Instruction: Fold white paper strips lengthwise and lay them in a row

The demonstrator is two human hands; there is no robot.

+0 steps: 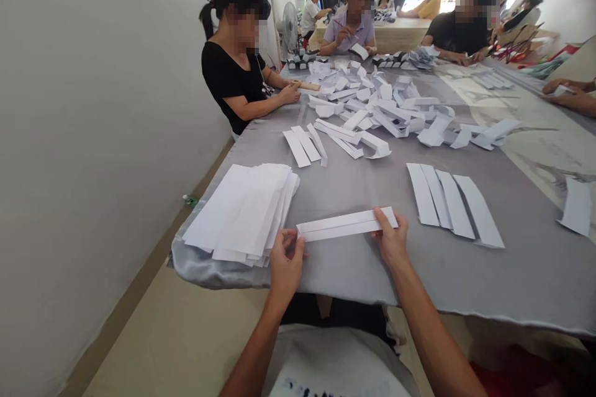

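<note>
A long folded strip of white paper (344,224) is stretched between my two hands above the near edge of the table. My left hand (287,258) pinches its left end, and my right hand (391,234) grips the right end with the thumb on top. A crease or seam runs along the strip's length. To the left of my left hand lies a stack of flat white paper sheets (237,214). Several folded paper strips (451,201) lie side by side to the right of my right hand.
A grey cloth (335,180) covers the table. Loose folded papers (372,96) are heaped farther back, with a few strips (302,146) in front. One person (242,68) sits at the left side; others sit around the far side. A wall (102,105) stands to the left.
</note>
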